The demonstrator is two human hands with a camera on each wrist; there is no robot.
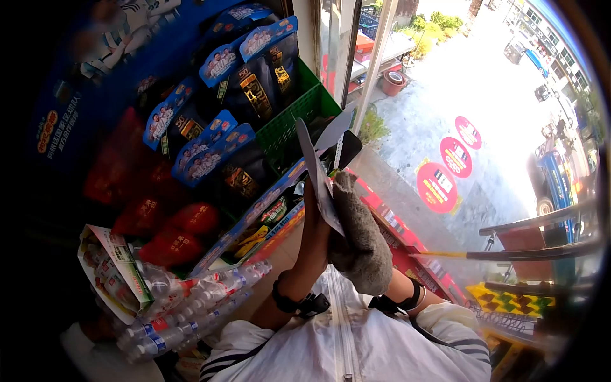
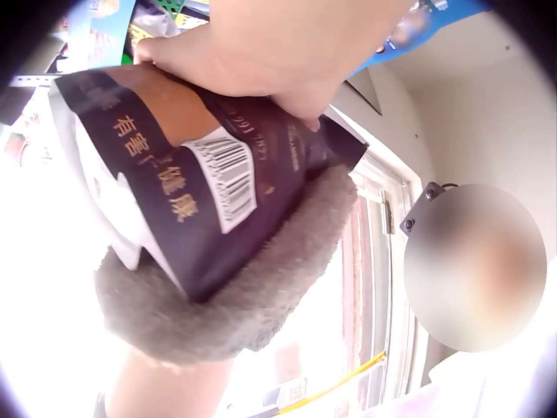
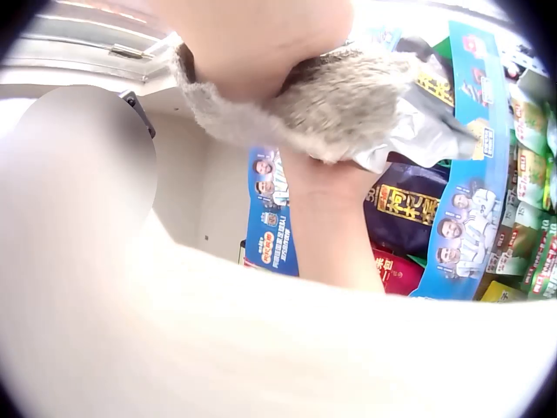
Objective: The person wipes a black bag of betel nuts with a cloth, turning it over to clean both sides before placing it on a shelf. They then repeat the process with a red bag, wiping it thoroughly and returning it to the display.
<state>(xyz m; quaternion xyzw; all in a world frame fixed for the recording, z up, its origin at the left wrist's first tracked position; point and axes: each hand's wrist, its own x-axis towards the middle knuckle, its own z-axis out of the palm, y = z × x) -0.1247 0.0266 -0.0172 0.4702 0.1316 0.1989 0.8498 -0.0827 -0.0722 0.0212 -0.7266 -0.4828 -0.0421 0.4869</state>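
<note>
My left hand (image 1: pixel 313 219) grips a flat dark snack pack (image 1: pixel 320 170) upright in front of me, its fingers (image 2: pixel 261 52) curled over the pack's top edge. The pack (image 2: pixel 187 174) has gold characters and a white barcode label. A grey fluffy cloth (image 1: pixel 360 239) is held in my right hand, which is mostly hidden under it, and is pressed against the pack's right face. In the left wrist view the cloth (image 2: pixel 252 296) wraps under the pack. In the right wrist view my right hand (image 3: pixel 252 43) clutches the cloth (image 3: pixel 326 96) against the pack's silver edge (image 3: pixel 422 122).
To the left, a green basket (image 1: pixel 289 124) on a shelf holds dark packs with blue headers (image 1: pixel 219 63). Red packs (image 1: pixel 172 239) lie lower down. Shrink-wrapped water bottles (image 1: pixel 184 299) sit at lower left. A window (image 1: pixel 445 95) with red round stickers (image 1: pixel 436 186) is on the right.
</note>
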